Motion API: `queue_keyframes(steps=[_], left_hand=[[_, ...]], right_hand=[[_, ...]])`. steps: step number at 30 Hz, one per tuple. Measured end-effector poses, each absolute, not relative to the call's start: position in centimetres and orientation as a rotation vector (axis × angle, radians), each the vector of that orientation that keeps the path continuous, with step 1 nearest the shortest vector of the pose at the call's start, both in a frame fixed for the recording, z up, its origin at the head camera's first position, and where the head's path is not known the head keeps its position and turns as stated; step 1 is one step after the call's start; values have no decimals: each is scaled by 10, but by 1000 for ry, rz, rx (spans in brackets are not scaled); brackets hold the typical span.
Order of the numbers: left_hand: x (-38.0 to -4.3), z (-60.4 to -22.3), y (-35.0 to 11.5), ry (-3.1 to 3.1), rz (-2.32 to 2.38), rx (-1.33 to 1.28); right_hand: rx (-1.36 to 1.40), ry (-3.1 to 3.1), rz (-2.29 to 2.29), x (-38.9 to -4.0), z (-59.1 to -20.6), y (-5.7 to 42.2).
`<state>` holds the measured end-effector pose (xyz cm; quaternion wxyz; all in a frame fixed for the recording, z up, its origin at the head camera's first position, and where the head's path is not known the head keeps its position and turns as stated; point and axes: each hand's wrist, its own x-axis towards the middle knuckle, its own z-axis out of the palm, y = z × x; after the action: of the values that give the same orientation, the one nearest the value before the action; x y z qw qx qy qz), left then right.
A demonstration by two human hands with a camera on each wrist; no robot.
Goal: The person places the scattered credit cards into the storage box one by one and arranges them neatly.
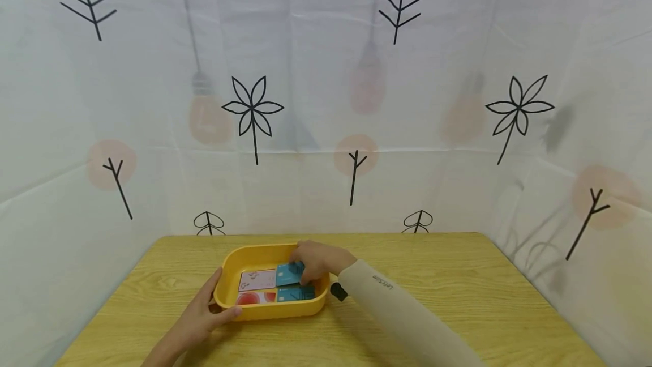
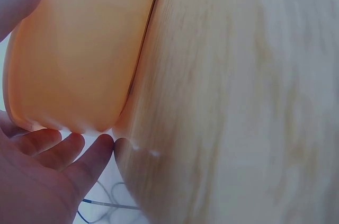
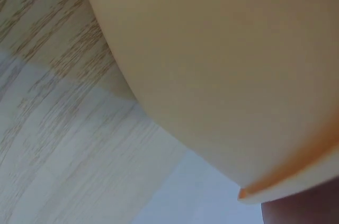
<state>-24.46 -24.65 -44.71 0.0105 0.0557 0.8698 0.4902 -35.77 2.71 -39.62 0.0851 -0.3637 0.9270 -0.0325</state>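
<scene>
A yellow oval tray (image 1: 285,311) rests on the wooden table. My left hand (image 1: 204,310) grips its left end, thumb along the front rim and fingers against the end wall; the left wrist view shows those fingertips at the tray's end. Inside lie a pale pink card (image 1: 257,280) at the back left, a card with red round shapes (image 1: 249,298) before it, and a blue card (image 1: 292,294) at the front right. Over the tray's back right, my right hand (image 1: 318,259) holds another blue card (image 1: 287,274) between thumb and fingers. The hand covers that card's right end.
Wood-grain table (image 1: 433,287) extends on both sides of the tray. A white curtain (image 1: 316,197) with plant drawings encloses the back and sides. A small black object (image 1: 338,291) shows at the right sleeve's cuff. Thin cables (image 2: 111,203) show beyond the table edge.
</scene>
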Motion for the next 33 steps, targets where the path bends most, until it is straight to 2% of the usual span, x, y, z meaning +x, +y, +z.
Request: queue_keyframes(steps=[33], left_hand=[[-244, -448, -247, 2719, 1542, 192]], right_hand=[[-976, 2792, -90, -360, -406, 21]])
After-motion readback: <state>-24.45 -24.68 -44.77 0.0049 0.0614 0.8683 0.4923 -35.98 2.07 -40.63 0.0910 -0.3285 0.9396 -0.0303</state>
